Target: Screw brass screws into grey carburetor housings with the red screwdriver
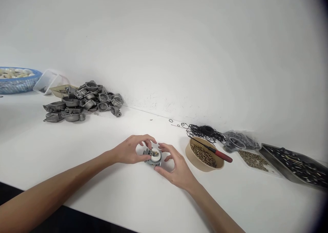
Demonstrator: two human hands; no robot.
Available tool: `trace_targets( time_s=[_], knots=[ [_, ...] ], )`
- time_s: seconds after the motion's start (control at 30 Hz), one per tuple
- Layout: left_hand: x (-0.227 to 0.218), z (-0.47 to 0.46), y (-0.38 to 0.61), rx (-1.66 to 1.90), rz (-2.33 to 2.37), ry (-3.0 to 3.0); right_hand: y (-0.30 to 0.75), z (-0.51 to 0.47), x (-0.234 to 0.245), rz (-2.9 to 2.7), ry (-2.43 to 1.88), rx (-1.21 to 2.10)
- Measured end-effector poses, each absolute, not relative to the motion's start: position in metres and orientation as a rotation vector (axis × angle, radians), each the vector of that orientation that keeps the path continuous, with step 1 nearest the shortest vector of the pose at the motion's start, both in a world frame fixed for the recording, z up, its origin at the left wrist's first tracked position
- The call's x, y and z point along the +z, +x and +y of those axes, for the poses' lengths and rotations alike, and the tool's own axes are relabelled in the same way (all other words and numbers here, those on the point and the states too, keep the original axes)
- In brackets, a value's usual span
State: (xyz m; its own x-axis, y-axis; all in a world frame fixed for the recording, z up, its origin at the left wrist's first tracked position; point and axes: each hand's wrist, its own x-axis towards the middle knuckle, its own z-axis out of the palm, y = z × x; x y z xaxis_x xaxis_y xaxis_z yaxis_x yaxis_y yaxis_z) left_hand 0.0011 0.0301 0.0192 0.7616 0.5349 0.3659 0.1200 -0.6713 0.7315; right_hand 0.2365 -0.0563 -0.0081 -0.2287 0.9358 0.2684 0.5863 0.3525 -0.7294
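White tabletop [115,195]; hands [178,168] around grey part [151,162], white piece [156,156] inside.

- Smooth white tabletop [112,188], spread across the lower view, near edge showing at lower left.
- At far left: round blue plastic basket [20,87], cut off by the picture's border; just beside it, tilted clear plastic box [48,81].
- Next along: shallow yellowish tray [59,91], touching a heap of grey cast-metal housings [84,103].
- Near the middle: small grey metal housing with a round white insert [151,162]; resting or slightly lifted, hard to tell.
- Right of it: round tan bowl [196,160]; behind, tangled thin black rings [207,133].
- Farther right: crumpled clear plastic bag [242,137], pale shallow tray [273,172], rectangular metal tray [271,161].
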Motion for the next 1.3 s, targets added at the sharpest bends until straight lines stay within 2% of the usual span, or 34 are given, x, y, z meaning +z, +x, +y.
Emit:
trace_targets(
  time_s=[0.83, 0.93, 1.07, 1.3],
  knots=[
    [0.012, 0.035, 0.001, 0.735, 0.469, 2.133, 0.236, -0.058, -0.012, -1.91, -1.358, 0.653],
    [0.015, 0.06, -0.008, 0.851, 0.682, 2.197, 0.238, -0.057, -0.012, -1.908, -1.391, 0.645],
    [0.024, 0.128, -0.042, 1.101, 1.254, 2.202, 0.239, -0.057, -0.012, -1.866, -1.422, 0.631],
    [0.037, 0.209, -0.096, 0.971, 1.807, 2.126, 0.241, -0.054, -0.011, -1.837, -1.452, 0.604]
  ],
)
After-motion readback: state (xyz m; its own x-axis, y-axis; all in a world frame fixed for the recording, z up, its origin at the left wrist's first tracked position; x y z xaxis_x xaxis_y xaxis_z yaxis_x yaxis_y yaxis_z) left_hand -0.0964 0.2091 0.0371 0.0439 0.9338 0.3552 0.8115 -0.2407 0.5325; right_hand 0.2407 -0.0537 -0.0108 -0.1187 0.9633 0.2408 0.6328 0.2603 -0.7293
